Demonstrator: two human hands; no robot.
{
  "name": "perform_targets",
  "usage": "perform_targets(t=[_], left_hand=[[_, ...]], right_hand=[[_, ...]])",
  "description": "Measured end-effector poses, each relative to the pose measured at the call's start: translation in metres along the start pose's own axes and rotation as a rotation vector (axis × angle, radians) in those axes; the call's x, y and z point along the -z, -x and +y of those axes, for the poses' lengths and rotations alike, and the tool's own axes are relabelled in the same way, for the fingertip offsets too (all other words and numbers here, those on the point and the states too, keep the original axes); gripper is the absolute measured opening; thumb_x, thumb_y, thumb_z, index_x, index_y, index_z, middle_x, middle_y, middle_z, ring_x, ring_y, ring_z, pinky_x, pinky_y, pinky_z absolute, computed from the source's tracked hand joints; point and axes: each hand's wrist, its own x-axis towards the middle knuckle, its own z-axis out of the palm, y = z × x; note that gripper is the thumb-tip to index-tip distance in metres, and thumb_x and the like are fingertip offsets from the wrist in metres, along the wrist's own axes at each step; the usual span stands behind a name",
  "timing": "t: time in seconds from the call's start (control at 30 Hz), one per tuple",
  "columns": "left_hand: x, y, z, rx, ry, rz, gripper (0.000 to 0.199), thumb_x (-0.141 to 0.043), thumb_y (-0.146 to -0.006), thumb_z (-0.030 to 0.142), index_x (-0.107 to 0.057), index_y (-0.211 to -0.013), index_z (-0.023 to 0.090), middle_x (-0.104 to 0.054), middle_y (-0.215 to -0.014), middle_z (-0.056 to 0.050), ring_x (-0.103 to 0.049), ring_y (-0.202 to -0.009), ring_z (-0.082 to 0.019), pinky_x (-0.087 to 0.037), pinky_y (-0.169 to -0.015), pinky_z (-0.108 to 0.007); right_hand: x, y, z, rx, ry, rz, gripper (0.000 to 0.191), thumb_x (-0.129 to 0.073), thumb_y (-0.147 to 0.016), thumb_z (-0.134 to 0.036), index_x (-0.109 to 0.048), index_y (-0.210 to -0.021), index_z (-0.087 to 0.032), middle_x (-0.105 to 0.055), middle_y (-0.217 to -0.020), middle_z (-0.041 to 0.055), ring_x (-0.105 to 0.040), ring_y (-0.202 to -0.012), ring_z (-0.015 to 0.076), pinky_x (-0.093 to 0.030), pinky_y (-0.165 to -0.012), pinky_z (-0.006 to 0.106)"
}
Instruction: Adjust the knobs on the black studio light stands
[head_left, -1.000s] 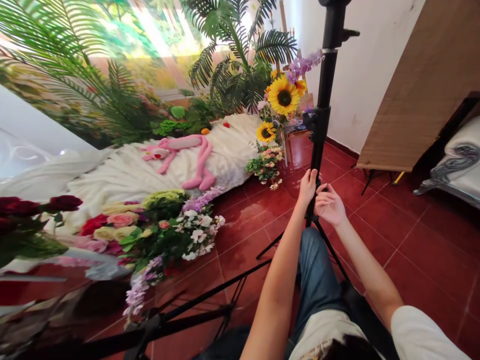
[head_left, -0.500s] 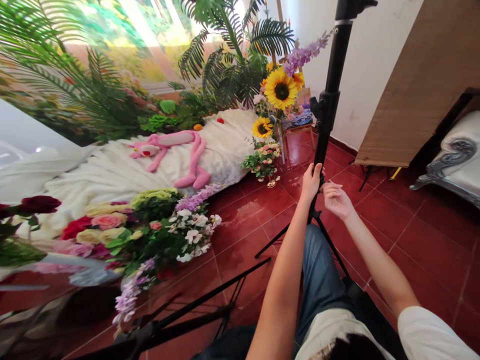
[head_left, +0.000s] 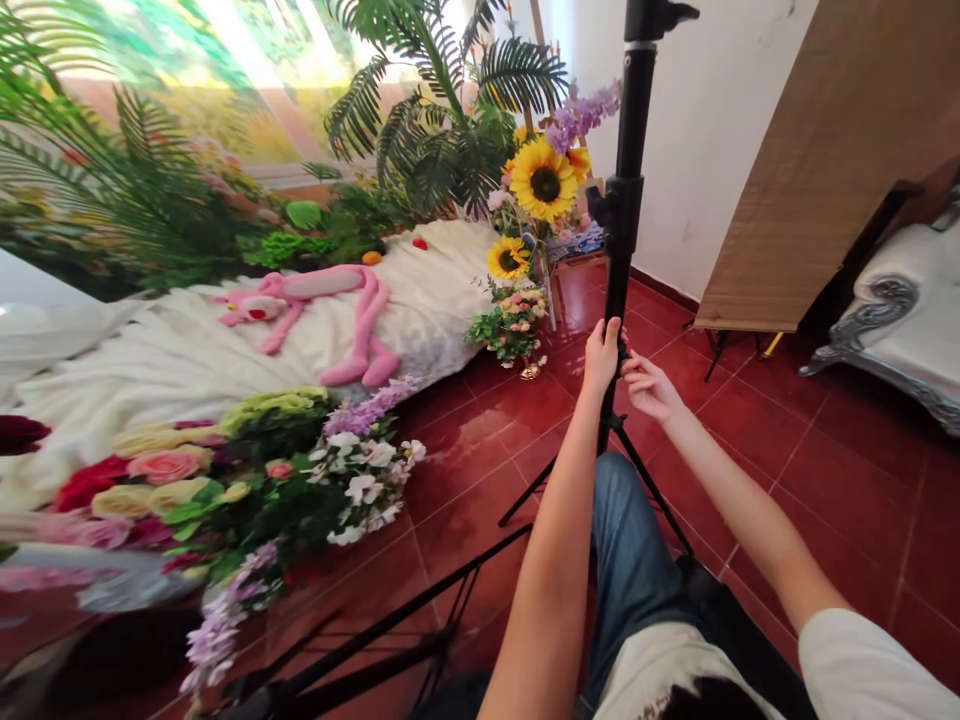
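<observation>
A black light stand [head_left: 619, 240] rises in front of me, its legs spread on the floor and its upper end beyond the top of the view. My left hand [head_left: 601, 355] is closed around its lower pole, thumb up. On the pole's right side, my right hand [head_left: 651, 386] pinches a small dark knob, mostly hidden by the fingertips; the other fingers are loosely curled. Higher on the pole sits a clamp knob [head_left: 598, 205]. My jeans-clad knee [head_left: 626, 500] is close behind the stand's legs.
Left, artificial flowers [head_left: 247, 470] border a white cloth [head_left: 442, 290] bearing a pink plush toy [head_left: 319, 290]. Sunflowers [head_left: 543, 182] stand behind the pole. Another black stand [head_left: 390, 610] lies low at front left. A brown panel [head_left: 750, 230] and white sofa [head_left: 892, 300] are right.
The view has swung slightly right, so the stand, flowers and sofa appear farther left. Both hands keep their places on the stand; the right fingers have shifted slightly at the knob.
</observation>
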Motion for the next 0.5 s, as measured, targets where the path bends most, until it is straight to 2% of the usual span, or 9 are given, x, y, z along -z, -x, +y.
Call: perform_targets(t=[0.03,0.1,0.17,0.23,0.27,0.33,0.4,0.5], left_hand=[[0.000,0.000,0.000,-0.001,-0.012,-0.005,0.058,-0.047,-0.084,0.075,-0.056,-0.077,0.018,-0.059,-0.069,0.001,-0.054,-0.061,-0.008,-0.044,-0.064,-0.023],[0.002,0.000,0.000,0.004,-0.032,-0.014,0.056,-0.047,-0.086,0.073,-0.057,-0.077,0.019,-0.060,-0.071,0.000,-0.054,-0.062,-0.009,-0.044,-0.064,-0.023],[0.002,0.000,0.000,0.011,-0.048,-0.027,0.055,-0.047,-0.086,0.072,-0.057,-0.077,0.019,-0.059,-0.072,0.000,-0.053,-0.063,-0.009,-0.044,-0.064,-0.023],[0.002,0.000,0.000,0.005,-0.059,-0.038,0.055,-0.046,-0.087,0.073,-0.056,-0.076,0.019,-0.059,-0.072,0.000,-0.053,-0.062,-0.009,-0.044,-0.065,-0.024],[0.002,-0.001,0.000,-0.002,-0.059,-0.043,0.056,-0.046,-0.086,0.073,-0.055,-0.076,0.019,-0.059,-0.071,0.000,-0.053,-0.062,-0.009,-0.044,-0.065,-0.024],[0.003,-0.004,0.001,-0.013,-0.056,-0.050,0.057,-0.045,-0.086,0.074,-0.054,-0.076,0.020,-0.058,-0.071,0.001,-0.053,-0.062,-0.009,-0.044,-0.065,-0.024],[0.005,-0.008,0.003,-0.022,-0.058,-0.044,0.057,-0.044,-0.086,0.075,-0.054,-0.076,0.020,-0.058,-0.070,0.001,-0.053,-0.061,-0.009,-0.044,-0.064,-0.023],[0.009,-0.013,0.008,-0.023,-0.069,-0.015,0.056,-0.045,-0.086,0.074,-0.055,-0.074,0.020,-0.056,-0.067,0.001,-0.052,-0.059,-0.009,-0.043,-0.061,-0.022]], right_hand=[[0.002,0.000,-0.001,-0.004,0.216,0.034,0.028,-0.039,-0.102,-0.040,-0.047,-0.083,-0.022,-0.061,-0.066,-0.0035,-0.037,-0.040,0.0071,-0.038,-0.042,0.019],[0.006,0.002,-0.006,0.011,0.650,0.109,0.028,-0.046,-0.099,-0.046,-0.052,-0.089,-0.021,-0.067,-0.072,0.0019,-0.049,-0.046,0.0112,-0.040,-0.048,0.023],[0.009,0.006,-0.014,0.065,1.137,0.178,0.026,-0.052,-0.096,-0.045,-0.057,-0.099,-0.020,-0.073,-0.085,0.0082,-0.064,-0.064,0.0185,-0.041,-0.055,0.026],[0.009,0.009,-0.023,0.126,1.608,0.217,0.028,-0.047,-0.099,-0.043,-0.060,-0.109,-0.020,-0.075,-0.098,0.0116,-0.070,-0.083,0.0245,-0.040,-0.060,0.027],[0.009,0.010,-0.027,0.144,1.737,0.212,0.030,-0.044,-0.100,-0.042,-0.060,-0.112,-0.020,-0.075,-0.103,0.0120,-0.071,-0.089,0.0259,-0.040,-0.061,0.028],[0.006,0.009,-0.031,0.162,1.843,0.184,0.031,-0.041,-0.102,-0.040,-0.061,-0.116,-0.021,-0.075,-0.107,0.0111,-0.071,-0.092,0.0261,-0.039,-0.060,0.028],[0.003,0.006,-0.034,0.175,1.846,0.178,0.028,-0.043,-0.102,-0.039,-0.061,-0.114,-0.022,-0.075,-0.105,0.0105,-0.071,-0.091,0.0258,-0.039,-0.060,0.028],[0.003,-0.002,-0.041,0.215,1.737,0.275,0.022,-0.046,-0.100,-0.034,-0.063,-0.107,-0.022,-0.075,-0.098,0.0105,-0.070,-0.087,0.0256,-0.042,-0.063,0.029]])
